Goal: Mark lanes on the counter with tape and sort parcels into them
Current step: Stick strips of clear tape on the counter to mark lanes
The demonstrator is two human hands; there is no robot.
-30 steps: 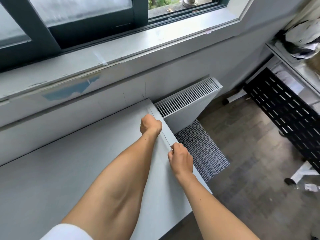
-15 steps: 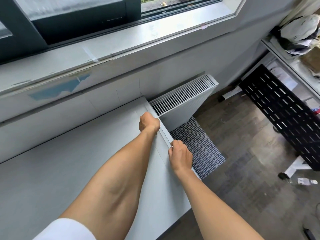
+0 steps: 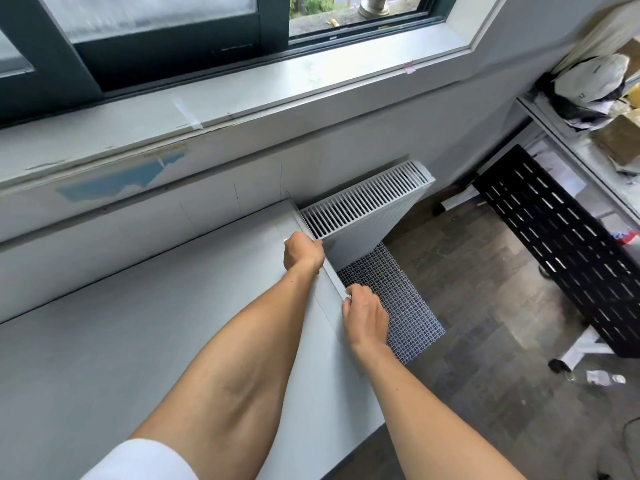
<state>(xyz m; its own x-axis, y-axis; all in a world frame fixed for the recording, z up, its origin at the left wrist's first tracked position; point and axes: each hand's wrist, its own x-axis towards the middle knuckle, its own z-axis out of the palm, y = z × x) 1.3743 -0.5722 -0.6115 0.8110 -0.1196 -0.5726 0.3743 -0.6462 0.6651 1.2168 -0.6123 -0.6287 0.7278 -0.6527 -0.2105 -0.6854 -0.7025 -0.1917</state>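
A grey counter (image 3: 138,341) runs below the window wall. Both of my hands are at its right edge. A pale strip of tape (image 3: 333,279) stretches along that edge between them. My left hand (image 3: 303,252) is curled into a fist at the strip's far end, near the counter's back corner. Closer to me, my right hand (image 3: 363,313) pinches the near end of the tape with fingers and thumb at the edge. No parcels are in view on the counter.
A white radiator (image 3: 367,209) and a mesh floor grate (image 3: 391,299) lie just beyond the counter's right edge. At the far right, a black perforated panel (image 3: 561,244) leans under a shelf with bags and boxes (image 3: 595,84). The window sill (image 3: 242,95) runs above.
Both hands keep nearly the same places on the tape at the counter's right edge. The head view has shifted slightly.
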